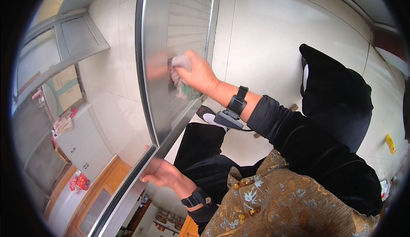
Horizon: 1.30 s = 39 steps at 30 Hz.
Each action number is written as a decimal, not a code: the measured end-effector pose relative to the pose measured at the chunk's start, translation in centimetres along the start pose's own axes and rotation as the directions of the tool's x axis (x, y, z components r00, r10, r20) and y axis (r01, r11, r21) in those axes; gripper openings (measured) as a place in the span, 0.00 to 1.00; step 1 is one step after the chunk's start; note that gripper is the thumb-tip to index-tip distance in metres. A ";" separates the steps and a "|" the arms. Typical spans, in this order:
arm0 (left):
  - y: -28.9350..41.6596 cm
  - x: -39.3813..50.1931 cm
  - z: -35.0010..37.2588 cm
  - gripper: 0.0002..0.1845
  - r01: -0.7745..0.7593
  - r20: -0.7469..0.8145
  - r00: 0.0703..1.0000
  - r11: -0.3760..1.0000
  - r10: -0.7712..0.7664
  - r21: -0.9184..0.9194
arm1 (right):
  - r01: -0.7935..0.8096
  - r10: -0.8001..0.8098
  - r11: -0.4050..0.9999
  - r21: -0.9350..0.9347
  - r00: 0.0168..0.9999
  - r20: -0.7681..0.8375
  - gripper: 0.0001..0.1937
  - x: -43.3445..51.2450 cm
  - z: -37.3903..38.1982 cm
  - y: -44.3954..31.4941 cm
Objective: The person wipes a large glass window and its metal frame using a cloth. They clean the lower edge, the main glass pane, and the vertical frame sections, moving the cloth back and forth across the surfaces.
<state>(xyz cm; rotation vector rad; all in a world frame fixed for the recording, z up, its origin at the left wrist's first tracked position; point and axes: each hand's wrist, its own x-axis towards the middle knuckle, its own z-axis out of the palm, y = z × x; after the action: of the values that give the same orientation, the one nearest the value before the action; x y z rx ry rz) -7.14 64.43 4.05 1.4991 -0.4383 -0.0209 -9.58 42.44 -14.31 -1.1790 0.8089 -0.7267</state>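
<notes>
My right hand is closed around a crumpled cloth, pinkish and green, pressed against the ribbed lower panel of a metal-framed glass door. A faint reflection of the hand shows in the smooth metal strip beside the panel. My left hand rests at the door's metal edge, its thumb and fingers apart, with part of the fingers hidden behind the frame. Nothing shows in its palm. Both wrists wear black straps.
White floor tiles lie beyond the door panel. A piece of wood lies between the legs, partly hidden. A yellow wrapper is on the floor at the right. Through the glass, a white cabinet and a red bag are visible.
</notes>
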 end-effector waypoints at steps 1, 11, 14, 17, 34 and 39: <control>0.0 0.0 0.0 0.18 -0.014 0.014 1.000 1.000 0.014 -0.008 | -0.152 0.152 0.988 -0.023 0.988 0.003 0.14 0.9 -0.3 1.1; 0.0 -0.1 -0.4 0.14 0.024 0.021 1.000 1.000 -0.023 -0.007 | -0.182 0.196 0.976 -0.120 0.973 0.119 0.18 1.2 -1.3 0.5; -0.1 -0.1 -0.5 0.14 0.022 0.025 0.999 1.000 -0.022 -0.011 | -0.068 0.073 0.996 -0.052 0.993 0.098 0.18 1.4 -1.2 1.1; 0.0 0.0 -0.6 0.13 0.018 0.036 0.999 1.000 -0.017 -0.010 | -0.430 0.444 0.891 -0.142 0.892 0.082 0.18 3.3 -2.0 2.9; 0.0 0.1 -0.3 0.13 0.020 0.067 0.998 1.000 -0.019 -0.007 | -0.198 0.228 0.960 -0.200 0.964 0.138 0.16 3.3 -2.3 0.9; -0.1 -0.2 -0.2 0.16 -0.011 -0.028 1.000 1.000 0.011 0.001 | -0.008 0.046 0.981 -0.192 0.980 0.194 0.16 2.4 -1.9 -1.4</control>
<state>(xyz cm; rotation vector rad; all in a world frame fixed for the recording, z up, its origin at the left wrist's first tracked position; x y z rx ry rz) -7.20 64.65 3.89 1.4965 -0.4240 0.0086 -10.06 39.15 -13.73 -1.3865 0.7377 -0.5073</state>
